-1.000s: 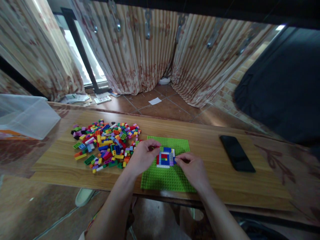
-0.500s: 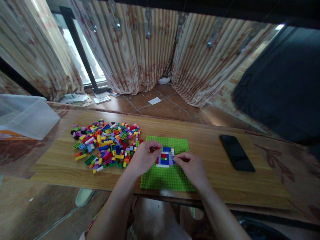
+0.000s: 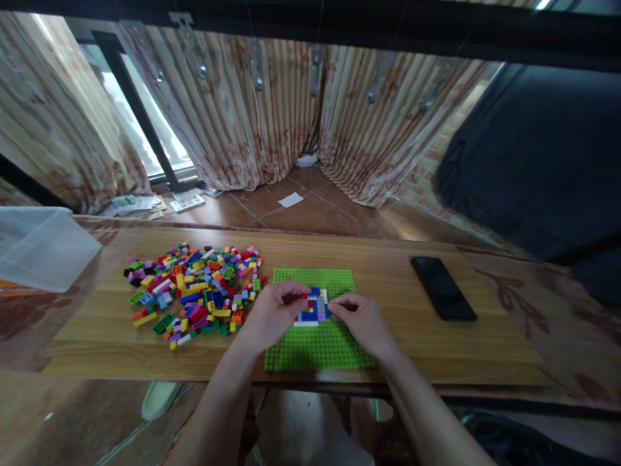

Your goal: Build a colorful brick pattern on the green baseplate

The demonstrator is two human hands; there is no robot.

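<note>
A green studded baseplate lies on the wooden table in front of me. On its middle sits a small flat build of blue, white, red and purple bricks. My left hand rests on the build's left side, its fingers curled in a pinch at the top edge. On the right side my right hand has its fingertips pressed together against the build. What either pinch holds is too small to make out.
A heap of loose coloured bricks spreads left of the baseplate. A black phone lies to the right. A clear plastic box stands at the far left edge. Curtains and tiled floor lie beyond the table.
Both hands have closed in a little over the build, the left fingers now covering its top edge. The camera has tilted up slightly.
</note>
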